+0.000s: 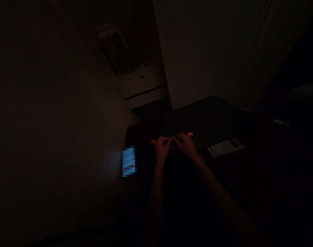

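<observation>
Across our dark tabletop (pixel 210 116), the left hand (pixel 161 148) and right hand (pixel 186 144) have fingers (pixel 178 136) pinching a dim purplish piece (pixel 173 147), seemingly unfinished.

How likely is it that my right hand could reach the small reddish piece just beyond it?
Probably yes: the reddish piece lies right by the right hand, with nothing visible between. That hand is close against the left hand, though, and may need to move away first.
</observation>
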The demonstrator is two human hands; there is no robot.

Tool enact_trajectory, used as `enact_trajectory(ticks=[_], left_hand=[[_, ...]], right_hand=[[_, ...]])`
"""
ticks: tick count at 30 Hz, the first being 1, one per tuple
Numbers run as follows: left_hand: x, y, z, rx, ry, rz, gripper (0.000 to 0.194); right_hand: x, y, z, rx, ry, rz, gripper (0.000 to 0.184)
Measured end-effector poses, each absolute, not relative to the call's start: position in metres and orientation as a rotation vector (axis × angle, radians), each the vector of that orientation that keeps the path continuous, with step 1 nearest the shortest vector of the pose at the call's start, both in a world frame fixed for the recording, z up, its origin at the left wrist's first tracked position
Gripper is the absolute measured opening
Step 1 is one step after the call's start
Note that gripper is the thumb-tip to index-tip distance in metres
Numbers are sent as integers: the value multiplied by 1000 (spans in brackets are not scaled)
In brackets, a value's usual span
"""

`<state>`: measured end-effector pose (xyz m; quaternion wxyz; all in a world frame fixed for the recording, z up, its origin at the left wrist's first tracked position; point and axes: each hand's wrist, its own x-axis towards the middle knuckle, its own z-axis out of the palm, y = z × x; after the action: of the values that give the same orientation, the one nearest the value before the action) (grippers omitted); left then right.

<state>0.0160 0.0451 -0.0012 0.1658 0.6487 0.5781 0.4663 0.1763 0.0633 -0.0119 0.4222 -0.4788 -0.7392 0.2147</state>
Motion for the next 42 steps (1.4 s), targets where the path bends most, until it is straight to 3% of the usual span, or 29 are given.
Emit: enact_trajectory(ticks=[10, 23, 30, 36, 42], left_hand=[[16, 45, -1, 1885, 1635, 1325, 8], [14, 42, -2, 1811, 1649, 1323, 12], [13, 44, -8, 1821, 1716, 1317, 8], [10, 46, -12, 1791, 1751, 1374, 20], [11, 46, -10, 1850, 1664, 1301, 18]], right_hand=[[173, 60, -9, -1273, -1930, 376, 19], [173, 62, -7, -1252, -1810, 540, 12], [175, 65, -13, -1256, -1845, 461, 18], [176, 65, -15, -1231, -1811, 446, 28], [176, 64, -16, -1263, -1892, 415, 21]])
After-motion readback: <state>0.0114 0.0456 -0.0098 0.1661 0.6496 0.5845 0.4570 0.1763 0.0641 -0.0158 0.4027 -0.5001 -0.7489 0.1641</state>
